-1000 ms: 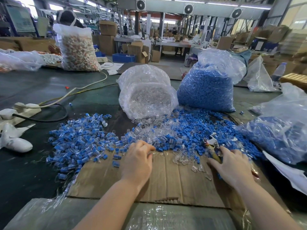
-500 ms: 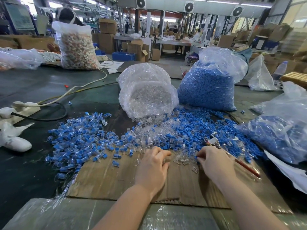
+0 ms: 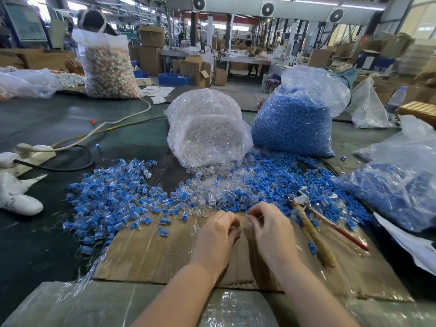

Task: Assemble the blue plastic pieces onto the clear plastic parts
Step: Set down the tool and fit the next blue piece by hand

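My left hand [image 3: 218,234] and my right hand [image 3: 269,228] meet fingertip to fingertip over the cardboard sheet [image 3: 153,251]. The left fingers curl round a small clear plastic part. The right fingers pinch a small piece that they mostly hide. Just beyond the hands lie loose clear parts [image 3: 207,192] mixed with loose blue pieces [image 3: 278,178]. A pile of joined blue-and-clear parts [image 3: 111,197] spreads out to the left.
An open bag of clear parts [image 3: 207,128] and a bag of blue pieces [image 3: 292,123] stand behind the piles. Another bag with blue parts [image 3: 401,185] lies at the right. Pliers [image 3: 311,227] rest on the cardboard beside my right hand. Cables [image 3: 70,166] run at the left.
My right hand left the blue pile near the pliers and moved left. My left hand moved right from the clear parts. The two hands now meet at the middle of the cardboard.
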A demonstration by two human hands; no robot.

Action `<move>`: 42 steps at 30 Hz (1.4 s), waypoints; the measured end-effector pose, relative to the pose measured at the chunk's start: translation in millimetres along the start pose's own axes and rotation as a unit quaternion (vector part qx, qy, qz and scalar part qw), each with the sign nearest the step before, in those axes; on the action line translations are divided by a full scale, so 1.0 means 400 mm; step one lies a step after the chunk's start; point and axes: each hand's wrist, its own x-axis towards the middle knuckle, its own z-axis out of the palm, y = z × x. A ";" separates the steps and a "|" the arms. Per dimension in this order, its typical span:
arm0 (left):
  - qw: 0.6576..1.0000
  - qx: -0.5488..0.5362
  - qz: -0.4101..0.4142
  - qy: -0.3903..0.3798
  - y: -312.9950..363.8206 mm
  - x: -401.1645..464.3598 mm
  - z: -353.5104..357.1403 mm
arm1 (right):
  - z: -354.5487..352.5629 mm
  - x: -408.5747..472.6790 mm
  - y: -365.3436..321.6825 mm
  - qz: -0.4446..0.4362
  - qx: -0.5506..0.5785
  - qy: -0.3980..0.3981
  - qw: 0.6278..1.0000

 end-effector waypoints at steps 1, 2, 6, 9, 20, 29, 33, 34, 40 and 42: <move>1.000 -0.010 -0.012 0.011 0.002 -0.001 -0.004 | 0.011 -0.005 -0.004 0.003 0.008 0.009 1.000; 0.999 -0.016 -0.020 0.021 0.002 -0.001 -0.007 | 0.020 -0.009 -0.005 0.006 0.013 0.017 1.000; 0.998 -0.023 -0.034 0.037 0.001 -0.002 -0.011 | 0.035 -0.032 -0.006 -0.023 0.044 0.052 0.997; 0.995 -0.059 -0.057 0.060 -0.001 0.000 -0.014 | 0.035 -0.042 -0.002 -0.039 0.057 0.077 0.995; 0.974 -0.182 -0.122 0.058 -0.013 -0.001 -0.021 | 0.027 -0.057 -0.006 -0.053 0.107 0.077 0.990; 0.966 -0.219 -0.131 0.032 -0.010 -0.003 -0.029 | 0.035 -0.057 -0.005 -0.037 0.057 0.045 0.997; 0.962 -0.235 -0.135 0.023 -0.009 -0.005 -0.029 | 0.039 -0.056 -0.002 -0.031 0.034 0.031 0.998; 0.962 -0.236 -0.133 0.021 -0.009 -0.005 -0.029 | 0.041 -0.056 -0.001 -0.029 0.027 0.023 0.999; 0.965 -0.228 -0.130 0.011 -0.010 -0.005 -0.031 | 0.040 -0.056 -0.001 -0.047 0.023 0.017 0.999; 0.962 -0.238 -0.135 0.014 -0.008 -0.004 -0.032 | 0.036 -0.058 -0.005 -0.066 0.038 0.025 0.997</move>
